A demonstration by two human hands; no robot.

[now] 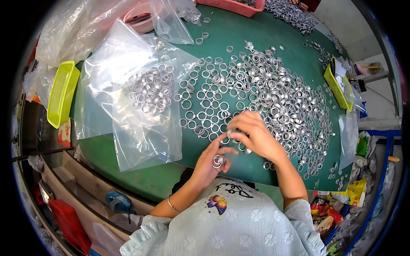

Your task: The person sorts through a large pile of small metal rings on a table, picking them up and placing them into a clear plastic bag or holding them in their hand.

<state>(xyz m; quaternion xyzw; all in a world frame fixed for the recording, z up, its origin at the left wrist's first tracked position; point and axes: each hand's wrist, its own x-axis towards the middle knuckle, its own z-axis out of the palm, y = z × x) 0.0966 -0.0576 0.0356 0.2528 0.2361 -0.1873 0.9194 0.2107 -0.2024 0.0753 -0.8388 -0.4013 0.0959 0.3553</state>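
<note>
I've my L hand nearest, fingers curled round a few metal rings; R hand at its 2 o'clock, fingertips bunched narrow, can't tell if they grip one. From the hands, spread rings lie at 11, main heap at 2, smaller pile on/in clear plastic at 10. Approx. progress: some sorted, I'd judge, most left, incl. far heap at 1.

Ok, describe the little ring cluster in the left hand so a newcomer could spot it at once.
Find the green table, then the middle of its near edge, where the left hand is, a bracelet on its wrist. The small ring cluster sits against that palm. Unlike the silvery loose rings spread over the table, it is held.
</note>
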